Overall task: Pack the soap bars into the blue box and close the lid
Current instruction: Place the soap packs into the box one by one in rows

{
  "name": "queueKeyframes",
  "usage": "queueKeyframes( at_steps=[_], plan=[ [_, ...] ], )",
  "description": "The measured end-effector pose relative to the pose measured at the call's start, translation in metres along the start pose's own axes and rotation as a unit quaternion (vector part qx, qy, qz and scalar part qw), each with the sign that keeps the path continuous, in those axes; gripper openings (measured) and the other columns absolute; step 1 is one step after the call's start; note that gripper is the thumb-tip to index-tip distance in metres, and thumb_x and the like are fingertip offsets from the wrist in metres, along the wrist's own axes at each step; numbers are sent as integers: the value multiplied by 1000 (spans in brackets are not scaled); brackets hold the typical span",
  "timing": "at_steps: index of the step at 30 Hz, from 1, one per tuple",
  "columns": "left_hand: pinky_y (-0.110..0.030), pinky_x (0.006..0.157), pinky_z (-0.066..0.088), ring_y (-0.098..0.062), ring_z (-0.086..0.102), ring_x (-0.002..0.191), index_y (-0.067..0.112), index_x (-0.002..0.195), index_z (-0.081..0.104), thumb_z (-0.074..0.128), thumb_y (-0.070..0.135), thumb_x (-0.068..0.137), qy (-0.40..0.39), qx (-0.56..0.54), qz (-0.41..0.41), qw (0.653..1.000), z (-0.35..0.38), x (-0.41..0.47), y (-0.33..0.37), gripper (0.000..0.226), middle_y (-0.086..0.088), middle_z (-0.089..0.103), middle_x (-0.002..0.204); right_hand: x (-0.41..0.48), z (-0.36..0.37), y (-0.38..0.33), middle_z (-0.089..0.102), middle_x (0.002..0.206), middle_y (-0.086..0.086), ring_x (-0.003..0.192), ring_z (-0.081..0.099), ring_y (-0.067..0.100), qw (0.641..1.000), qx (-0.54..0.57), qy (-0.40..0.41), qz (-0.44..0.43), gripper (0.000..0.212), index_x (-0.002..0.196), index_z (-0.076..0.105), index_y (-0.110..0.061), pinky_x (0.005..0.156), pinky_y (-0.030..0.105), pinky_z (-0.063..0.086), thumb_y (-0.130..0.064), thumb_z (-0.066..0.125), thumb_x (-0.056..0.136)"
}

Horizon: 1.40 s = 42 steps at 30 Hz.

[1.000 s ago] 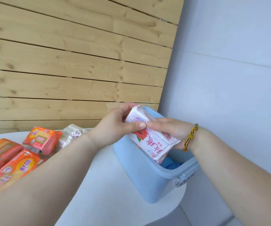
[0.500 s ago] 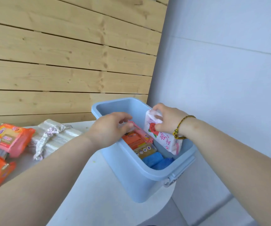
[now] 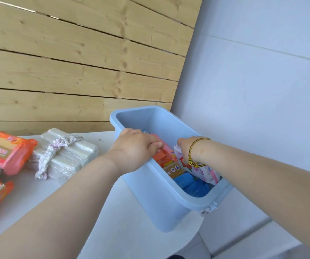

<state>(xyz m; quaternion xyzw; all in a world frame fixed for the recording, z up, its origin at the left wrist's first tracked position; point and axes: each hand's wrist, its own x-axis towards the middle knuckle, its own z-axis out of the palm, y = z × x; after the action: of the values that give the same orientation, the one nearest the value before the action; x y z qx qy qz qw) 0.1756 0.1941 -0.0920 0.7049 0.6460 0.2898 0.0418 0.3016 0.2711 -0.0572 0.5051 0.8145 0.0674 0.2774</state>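
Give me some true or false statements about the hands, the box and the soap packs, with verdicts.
1. The blue box has no lid on it. True.
2. The right hand grips the white floral soap pack inside the box. True.
3. The bracelet is on the left wrist. False: it is on the right wrist.
4. The clear-wrapped bundle of white bars is in the box. False: it lies on the table, left of the box.
5. The left hand rests flat on the table. False: it reaches into the box, fingers curled on an orange pack there.
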Motion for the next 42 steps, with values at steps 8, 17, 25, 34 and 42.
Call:
queueKeyframes(
  at_steps=[8,17,25,34,42],
  plan=[
    [-21,83,16,-19,50,103,33,112,58,28,33,95,20,-4,24,1000,7,2,-5,35,1,66,112,5,36,8,30,139,19,115,50,37,990,128,50,-23,75,145,4,-22,87,36,44,-4,48,87],
    [-22,80,18,-20,50,99,34,109,61,31,33,94,43,-23,31,998,7,-1,-5,33,-1,68,104,-13,21,22,43,130,11,119,42,30,998,-40,17,-54,74,137,21,-18,86,32,38,-6,63,78],
    [-23,67,14,-15,36,77,30,107,62,28,34,95,20,5,29,999,4,-1,-5,36,5,56,78,-10,13,14,38,134,17,113,52,33,988,-146,-39,-45,93,145,3,-12,71,32,38,-12,67,78],
    [-25,74,17,-12,46,77,30,96,65,31,31,93,-26,16,40,999,2,2,-3,34,12,63,76,2,34,29,30,131,14,97,52,31,973,-198,54,-109,90,142,8,-13,56,33,32,-10,68,75],
    [-7,66,25,15,47,61,35,71,67,46,27,87,-69,-78,21,994,-4,1,-1,28,31,51,39,13,34,29,30,124,14,55,37,22,979,-151,52,-127,91,139,14,-27,39,28,22,-8,71,71]
  ],
)
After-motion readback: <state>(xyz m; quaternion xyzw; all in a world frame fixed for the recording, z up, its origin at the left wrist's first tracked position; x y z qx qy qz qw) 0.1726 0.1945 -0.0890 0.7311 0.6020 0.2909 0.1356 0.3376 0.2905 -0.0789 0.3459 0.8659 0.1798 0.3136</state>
